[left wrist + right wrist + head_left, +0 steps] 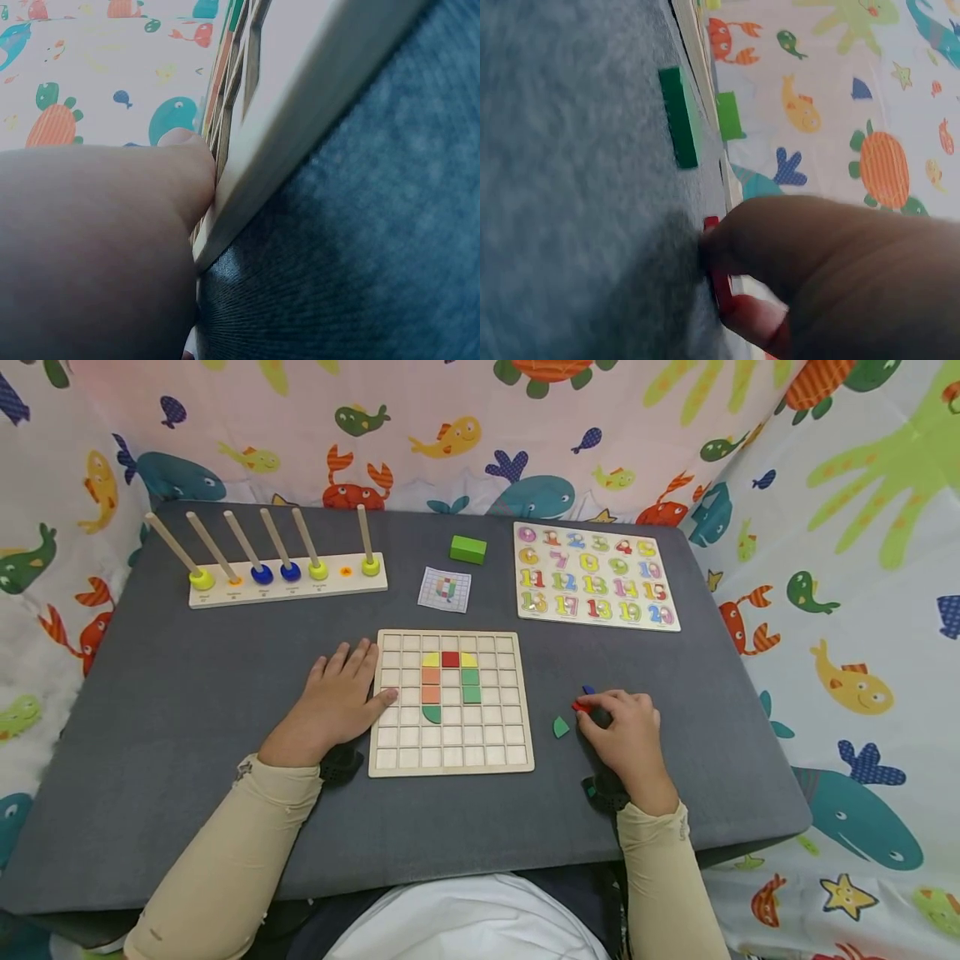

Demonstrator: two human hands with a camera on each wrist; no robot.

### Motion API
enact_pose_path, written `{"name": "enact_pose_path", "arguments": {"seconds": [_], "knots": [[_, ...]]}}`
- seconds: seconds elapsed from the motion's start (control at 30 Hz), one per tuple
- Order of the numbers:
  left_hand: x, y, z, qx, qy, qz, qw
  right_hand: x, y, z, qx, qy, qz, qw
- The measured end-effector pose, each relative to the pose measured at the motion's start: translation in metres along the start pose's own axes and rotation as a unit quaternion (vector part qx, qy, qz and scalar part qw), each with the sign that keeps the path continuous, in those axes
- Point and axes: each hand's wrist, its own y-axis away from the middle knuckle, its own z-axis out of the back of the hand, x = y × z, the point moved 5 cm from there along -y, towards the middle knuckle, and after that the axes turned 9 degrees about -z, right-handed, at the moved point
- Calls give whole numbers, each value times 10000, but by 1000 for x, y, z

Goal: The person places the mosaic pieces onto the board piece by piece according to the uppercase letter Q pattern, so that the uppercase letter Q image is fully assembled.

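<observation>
A square wooden grid board (450, 771) lies in the middle of the table. My left hand (330, 710) rests at its left edge, fingers straight on the cloth and thumb over the rim. Set in the grid are two yellow tiles (431, 659), a red tile (450, 659), two orange tiles (431, 694), two green tiles (471, 694) and a rounded green piece (432, 714). Right of the board, my right hand (626, 739) pinches a small red piece (721, 291) at the tabletop. Beside it lie a green piece (561, 727) and a blue piece (588, 690), the blue one partly hidden.
Behind the board are a printed pattern card (431, 597) and a green block (468, 550). A counting stand (292, 589) with upright pegs and rings occupies the back left. A number puzzle board (596, 622) lies at the back right. Patterned cloth (847, 635) surrounds the table.
</observation>
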Motion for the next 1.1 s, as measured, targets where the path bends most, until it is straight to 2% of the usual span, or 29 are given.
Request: {"name": "enact_pose_path", "arguments": {"seconds": [0.1, 0.23, 0.33, 0.4, 0.6, 0.77, 0.97, 1.03, 1.1], "knots": [[1, 1, 1, -44, 23, -28, 10000, 17, -1, 5, -152, 107, 373, 9991], [7, -1, -5, -39, 62, -45, 10000, 59, 1, 8, -175, -9, 1328, 9910], [10, -1, -6, -38, 70, -26, 10000, 97, -1, 5, 107, 7, 2006, 9796], [9, 1, -4, -23, 57, 1, 10000, 118, -3, -1, 387, 109, 2312, 9721], [5, 1, -1, 12, 45, -27, 10000, 159, -6, -33, 1023, 616, 2963, 9476], [7, -3, -3, 11, 49, -54, 10000, 173, -5, -59, 1247, 989, 3225, 9331], [11, -4, -5, -23, -18, -27, 10000, 180, -1, -66, 1454, 871, 3317, 9280], [11, -4, -5, -9, -19, 7, 10000, 175, -3, -60, 1470, 725, 3223, 9323], [11, -3, -5, 3, 9, 24, 10000, 164, -8, -49, 1422, 586, 2979, 9421]]}}
